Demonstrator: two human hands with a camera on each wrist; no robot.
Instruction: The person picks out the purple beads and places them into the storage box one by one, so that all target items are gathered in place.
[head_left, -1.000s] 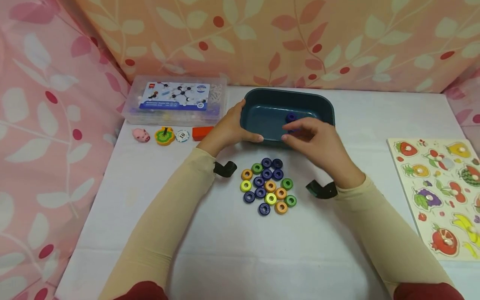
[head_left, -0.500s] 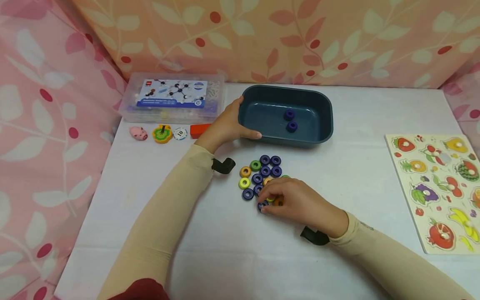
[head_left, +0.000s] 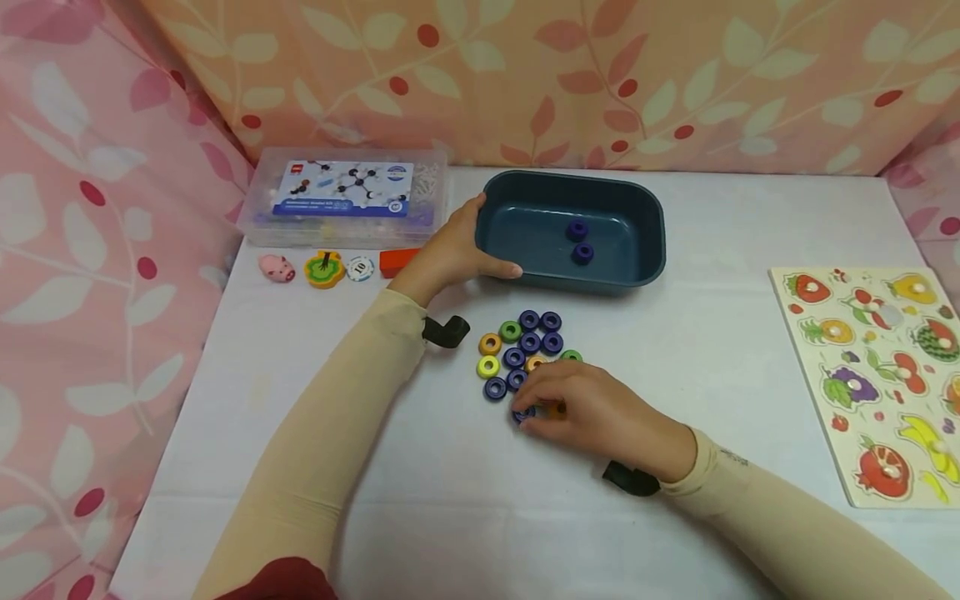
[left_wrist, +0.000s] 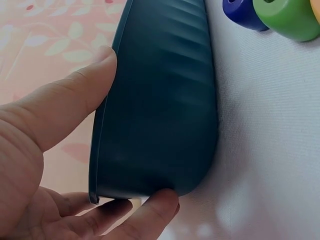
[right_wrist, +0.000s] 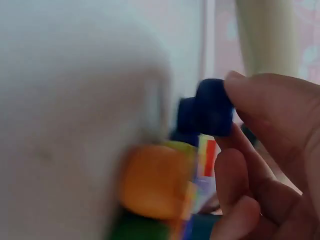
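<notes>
My left hand (head_left: 453, 254) holds the left end of a dark teal plastic tub (head_left: 592, 286). In the left wrist view, the thumb lies at the tub's rim and fingertips touch its end wall. Inside the tub sit two purple-blue ring beads, one bead (head_left: 577, 230) behind the other. My right hand (head_left: 596, 412) is at the front of a loose group of ring beads in blue, green, orange and yellow. Between thumb and finger it pinches a blue ring bead (right_wrist: 214, 107); an orange bead (right_wrist: 155, 181) shows close by. The hand hides part of the group.
A clear molecular model kit case (head_left: 341, 221) stands at the back left. Before it lie a pink pig figure (head_left: 277, 267), a tree piece (head_left: 325, 268), a round number token (head_left: 360, 267) and a red block (head_left: 397, 262). A fruit puzzle board (head_left: 862, 383) lies at right.
My right hand has moved from over the tub down to the front of the bead group, and its fingertips have closed on a blue bead. The left hand stays at the tub.
</notes>
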